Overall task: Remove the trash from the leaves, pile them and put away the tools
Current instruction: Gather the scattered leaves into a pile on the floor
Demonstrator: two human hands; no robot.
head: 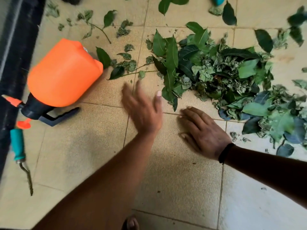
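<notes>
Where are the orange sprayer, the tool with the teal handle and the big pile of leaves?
orange sprayer (64, 72), head view, on its orange tank.
tool with the teal handle (17, 144), head view, on the teal grip.
pile of leaves (207, 70), head view, on the pile's middle.

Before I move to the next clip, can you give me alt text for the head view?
Two open hands, left hand and right hand, hover over a tiled floor beside a leaf pile. An orange sprayer lies tipped at left, near a teal-handled tool.
</notes>
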